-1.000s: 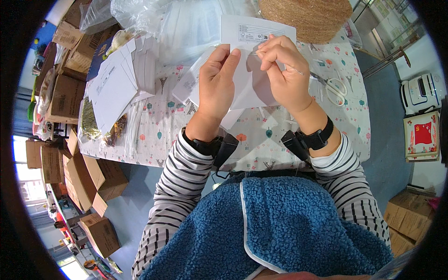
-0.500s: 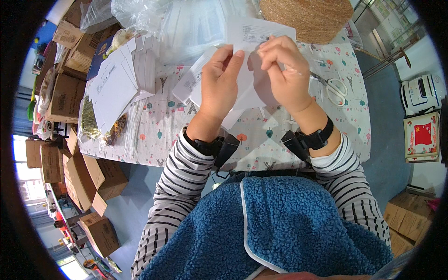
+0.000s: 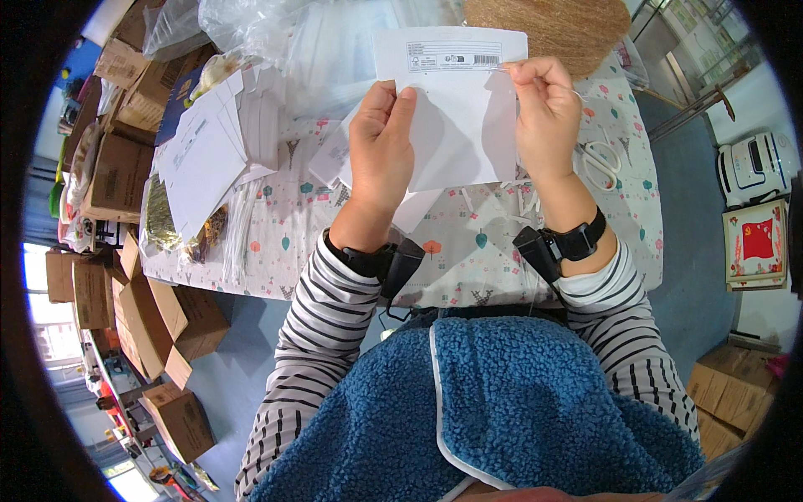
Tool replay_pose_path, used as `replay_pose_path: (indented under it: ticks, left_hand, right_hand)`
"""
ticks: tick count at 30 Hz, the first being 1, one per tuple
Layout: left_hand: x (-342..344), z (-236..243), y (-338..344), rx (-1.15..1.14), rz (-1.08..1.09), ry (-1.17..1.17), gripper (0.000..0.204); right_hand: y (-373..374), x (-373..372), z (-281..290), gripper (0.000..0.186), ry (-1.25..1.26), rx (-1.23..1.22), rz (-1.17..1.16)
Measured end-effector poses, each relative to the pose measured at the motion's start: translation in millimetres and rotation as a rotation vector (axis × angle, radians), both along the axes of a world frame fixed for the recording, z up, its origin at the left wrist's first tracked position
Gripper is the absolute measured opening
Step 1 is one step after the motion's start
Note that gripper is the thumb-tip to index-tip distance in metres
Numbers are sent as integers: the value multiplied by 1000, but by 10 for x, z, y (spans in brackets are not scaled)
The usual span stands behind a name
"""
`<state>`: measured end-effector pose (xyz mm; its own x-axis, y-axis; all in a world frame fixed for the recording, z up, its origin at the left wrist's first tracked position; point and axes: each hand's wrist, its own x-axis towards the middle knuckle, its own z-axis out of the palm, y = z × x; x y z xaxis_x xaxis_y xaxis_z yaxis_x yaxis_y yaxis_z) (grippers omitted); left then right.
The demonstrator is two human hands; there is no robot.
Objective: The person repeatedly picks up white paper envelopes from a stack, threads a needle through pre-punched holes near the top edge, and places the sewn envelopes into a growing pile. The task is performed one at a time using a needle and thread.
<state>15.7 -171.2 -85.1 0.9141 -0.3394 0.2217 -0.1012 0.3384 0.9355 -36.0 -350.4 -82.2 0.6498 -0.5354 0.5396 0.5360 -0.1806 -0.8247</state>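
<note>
A white card (image 3: 460, 117) with a printed label block near its top is held up over the table. My left hand (image 3: 381, 146) grips it by the left edge, the thumb lying on its face. At the card's upper right edge, my right hand (image 3: 548, 121) pinches a thin, pale strand between thumb and fingertips; part of the strand trails past the knuckles. More white cards (image 3: 333, 156) lie partly hidden under the held card and my left hand. White-handled scissors (image 3: 602, 165) rest just right of my right hand, their blades mostly hidden behind it.
A pile of white cards (image 3: 196, 163) lies at the left beside thin clear strips (image 3: 241, 226). Clear plastic bags (image 3: 343, 50) and a large brown coil (image 3: 552, 33) stand at the back. Cardboard boxes (image 3: 180, 418) crowd the floor left of the patterned tablecloth (image 3: 326, 268).
My right hand has moved right, from over the card to its right edge, drawing the strand along. The card has shifted slightly left and turned, so its face and printed block show more fully.
</note>
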Motion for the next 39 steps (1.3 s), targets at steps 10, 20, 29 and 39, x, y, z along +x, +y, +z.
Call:
replay_pose_path:
  ticks: [10,20,29,39]
  left_hand:
    - [-55,104,-2,-47,11,32,18]
    - [-36,127,29,-79,5,25,23]
    - [-6,100,26,-93,22,46,18]
    - [-35,154,33,-99,-18,93,16]
  right_hand:
    - [-40,43,-21,12,-69,-288,-105]
    - [-87,39,-6,12,-89,-271,75]
    - [-65,26,27,14,-76,-304,83]
    - [-58,2,58,16,-20,-609,-38]
